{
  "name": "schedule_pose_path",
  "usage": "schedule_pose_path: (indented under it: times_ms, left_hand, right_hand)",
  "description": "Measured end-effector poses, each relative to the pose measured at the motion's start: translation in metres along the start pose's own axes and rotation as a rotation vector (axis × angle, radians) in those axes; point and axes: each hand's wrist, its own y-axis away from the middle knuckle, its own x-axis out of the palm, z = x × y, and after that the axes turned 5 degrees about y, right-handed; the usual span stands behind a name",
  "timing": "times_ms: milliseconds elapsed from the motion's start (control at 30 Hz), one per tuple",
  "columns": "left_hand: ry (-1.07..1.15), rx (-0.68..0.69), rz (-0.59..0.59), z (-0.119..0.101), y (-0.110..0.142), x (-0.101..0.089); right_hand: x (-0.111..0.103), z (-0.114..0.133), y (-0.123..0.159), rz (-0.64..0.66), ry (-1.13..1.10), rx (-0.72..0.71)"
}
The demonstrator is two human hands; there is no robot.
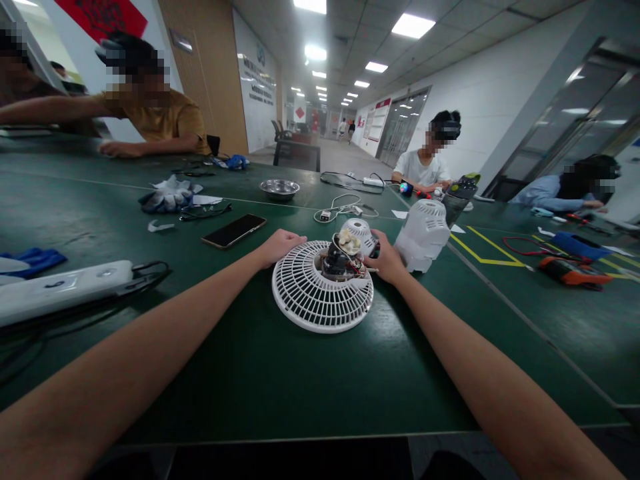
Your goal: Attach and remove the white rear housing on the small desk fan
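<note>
A white round fan grille lies flat on the green table in front of me. A dark motor with wires sits exposed at its middle, with a small white domed cover just behind it. My left hand rests curled on the grille's far left rim. My right hand is closed at the motor's right side, gripping a small dark part there. A white fan housing stands right beside my right hand.
A black phone, a metal bowl, gloves and a white cable lie farther back. A white power strip sits at my left. An orange tool lies to the right. Other people sit around the table.
</note>
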Motion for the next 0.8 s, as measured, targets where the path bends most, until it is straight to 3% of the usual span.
schedule_pose_path:
  times_ms: [167, 333, 400, 533, 800]
  left_hand:
    - [-0.019, 0.007, 0.002, 0.0, 0.0, 0.001]
    - [0.002, -0.025, 0.037, 0.006, -0.004, -0.001]
    - [0.015, -0.03, 0.04, 0.008, -0.006, -0.001]
    - [0.006, -0.007, 0.023, 0.01, -0.007, -0.001]
    - [-0.08, 0.063, 0.01, 0.006, -0.004, -0.001]
  right_hand:
    - [-0.003, 0.011, 0.0, -0.121, -0.445, 0.321]
    - [-0.011, 0.043, 0.014, 0.069, -0.876, 0.369]
    - [-0.012, 0.059, 0.022, 0.13, -0.893, 0.316]
    - [-0.013, 0.08, 0.036, 0.12, -0.772, 0.091]
    - [-0.018, 0.086, 0.052, 0.111, -0.367, -0.297]
